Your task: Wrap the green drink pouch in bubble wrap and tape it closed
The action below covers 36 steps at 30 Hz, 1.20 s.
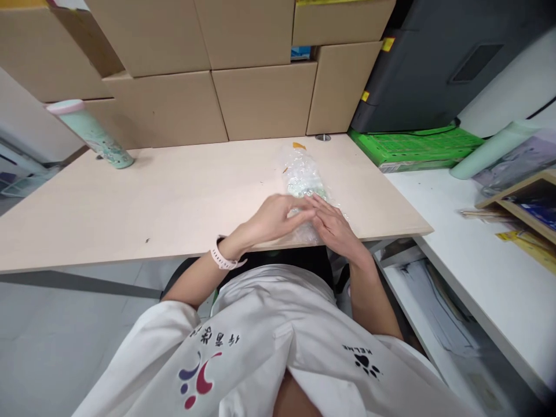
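Plastic wrap [302,171] partly hidden under left hand [273,219] and right hand [333,229]; contents unclear. Upper boxes [247,32] cropped at top. Dark speck [147,240]: too small to ID.

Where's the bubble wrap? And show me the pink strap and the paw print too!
Bubble wrap [303,172]: head view, on its crinkly far part.
Pink strap [220,259]: head view, on its band.
Paw print [362,362]: head view, on its big black pad.

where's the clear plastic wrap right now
In the head view, the clear plastic wrap lies on the table just right of centre, partly covered by the left hand and right hand, with cardboard boxes behind it.
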{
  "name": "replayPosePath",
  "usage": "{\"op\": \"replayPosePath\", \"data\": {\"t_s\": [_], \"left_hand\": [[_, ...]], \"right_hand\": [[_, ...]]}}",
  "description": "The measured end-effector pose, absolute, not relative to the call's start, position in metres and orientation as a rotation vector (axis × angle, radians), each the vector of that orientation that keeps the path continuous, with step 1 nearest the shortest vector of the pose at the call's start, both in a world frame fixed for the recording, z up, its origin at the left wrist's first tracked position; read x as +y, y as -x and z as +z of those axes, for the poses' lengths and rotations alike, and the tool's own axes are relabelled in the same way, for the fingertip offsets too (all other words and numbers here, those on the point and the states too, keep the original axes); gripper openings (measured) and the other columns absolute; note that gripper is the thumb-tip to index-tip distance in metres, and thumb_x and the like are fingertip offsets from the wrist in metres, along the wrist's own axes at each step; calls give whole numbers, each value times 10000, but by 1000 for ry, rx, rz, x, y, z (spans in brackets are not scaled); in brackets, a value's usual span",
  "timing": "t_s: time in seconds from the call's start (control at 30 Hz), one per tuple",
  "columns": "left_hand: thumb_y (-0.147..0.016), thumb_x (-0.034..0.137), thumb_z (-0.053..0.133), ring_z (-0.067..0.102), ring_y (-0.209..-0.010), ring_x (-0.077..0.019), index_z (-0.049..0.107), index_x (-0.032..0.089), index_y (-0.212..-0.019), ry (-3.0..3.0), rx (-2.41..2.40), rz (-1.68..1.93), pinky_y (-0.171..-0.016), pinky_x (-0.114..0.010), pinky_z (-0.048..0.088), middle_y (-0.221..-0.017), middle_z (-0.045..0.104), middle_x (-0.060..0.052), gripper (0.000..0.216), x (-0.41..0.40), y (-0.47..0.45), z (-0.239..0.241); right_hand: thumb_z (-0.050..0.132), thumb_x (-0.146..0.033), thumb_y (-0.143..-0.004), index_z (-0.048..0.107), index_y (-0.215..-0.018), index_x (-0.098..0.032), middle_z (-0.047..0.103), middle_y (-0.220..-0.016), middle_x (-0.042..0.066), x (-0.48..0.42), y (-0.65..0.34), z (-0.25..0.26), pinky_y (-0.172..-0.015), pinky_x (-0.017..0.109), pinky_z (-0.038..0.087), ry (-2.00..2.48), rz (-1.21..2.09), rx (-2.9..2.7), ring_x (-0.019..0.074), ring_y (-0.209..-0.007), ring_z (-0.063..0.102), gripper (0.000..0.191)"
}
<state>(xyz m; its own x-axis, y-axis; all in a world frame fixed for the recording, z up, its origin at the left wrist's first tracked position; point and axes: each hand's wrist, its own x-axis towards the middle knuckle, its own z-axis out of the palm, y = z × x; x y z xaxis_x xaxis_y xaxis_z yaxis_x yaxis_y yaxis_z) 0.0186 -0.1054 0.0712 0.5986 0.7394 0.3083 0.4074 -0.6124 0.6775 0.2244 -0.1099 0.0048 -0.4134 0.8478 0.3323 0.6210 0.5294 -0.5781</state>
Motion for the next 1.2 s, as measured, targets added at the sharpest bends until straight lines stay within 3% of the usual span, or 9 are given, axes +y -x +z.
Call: {"op": "replayPosePath", "data": {"t_s": [0.07,0.17,0.27,0.37,0.57,0.7,0.9,1.0,1.2], "left_hand": [[-993,456,520,418,-1488,-308,667,256,-1297,-2437,900,903,-1256,-538,211,-1531,545,-57,392,-84,-27,80],[-989,524,489,111,-1602,-279,509,298,-1471,-2701,978,691,-1270,-562,-70,-1696,256,-26,533,-42,-52,72],[-979,605,428,-52,-1601,-323,369,212,-1571,-2700,1277,358,-1254,-589,-109,-1724,105,-95,714,-6,-75,53],[-946,728,328,-35,-1591,-390,263,216,-1615,-2537,1357,107,-1250,-640,-26,-1728,36,-103,845,14,-82,38],[-911,784,290,40,-1591,-397,243,250,-1620,-2466,1357,95,-1252,-635,8,-1730,29,-99,889,20,-81,30],[-927,770,243,77,-1591,-386,235,218,-1622,-2487,1374,169,-1257,-625,32,-1727,74,-111,887,18,-81,25],[-945,757,208,96,-1595,-351,270,225,-1610,-2508,1375,259,-1273,-582,40,-1725,120,-82,854,15,-77,20],[-957,737,212,97,-1598,-336,308,227,-1596,-2508,1358,287,-1274,-575,34,-1722,138,-78,823,14,-76,20],[-977,701,200,135,-1595,-309,373,230,-1566,-2483,1334,310,-1272,-575,32,-1708,212,-73,774,14,-73,21]], "right_hand": [[335,-420,-1057,620,-1382,-271,511,-1556,49,-111,-224,2,-1203,565,340,1167,458,-2142,258,-1516,364,457],[373,-396,-1042,663,-1335,-235,576,-1494,80,-113,-222,-1,-1202,538,365,1148,429,-2093,258,-1467,443,443],[392,-388,-1032,680,-1312,-227,587,-1483,81,-113,-222,-4,-1214,523,360,1157,439,-2054,251,-1466,448,432],[422,-385,-1020,704,-1261,-256,633,-1431,66,-113,-227,-5,-1192,497,396,1136,462,-1996,235,-1421,504,392],[532,-532,-932,660,-1293,-186,702,-1259,172,-112,-254,-4,-1054,594,434,1640,100,-1613,358,-1182,626,516],[559,-655,-882,556,-1408,-196,736,-1068,134,-103,-258,1,-893,494,512,1766,319,-1695,314,-926,693,697],[657,-707,-775,523,-1426,-232,707,-944,68,-93,-252,10,-836,441,518,1709,451,-1742,293,-879,690,816],[716,-672,-739,518,-1417,-259,691,-1052,81,-95,-249,4,-871,466,526,1633,495,-1683,284,-915,680,819],[755,-575,-705,388,-1502,-230,548,-1358,167,-92,-226,-22,-972,477,552,1380,788,-1338,300,-1237,586,943]]}}
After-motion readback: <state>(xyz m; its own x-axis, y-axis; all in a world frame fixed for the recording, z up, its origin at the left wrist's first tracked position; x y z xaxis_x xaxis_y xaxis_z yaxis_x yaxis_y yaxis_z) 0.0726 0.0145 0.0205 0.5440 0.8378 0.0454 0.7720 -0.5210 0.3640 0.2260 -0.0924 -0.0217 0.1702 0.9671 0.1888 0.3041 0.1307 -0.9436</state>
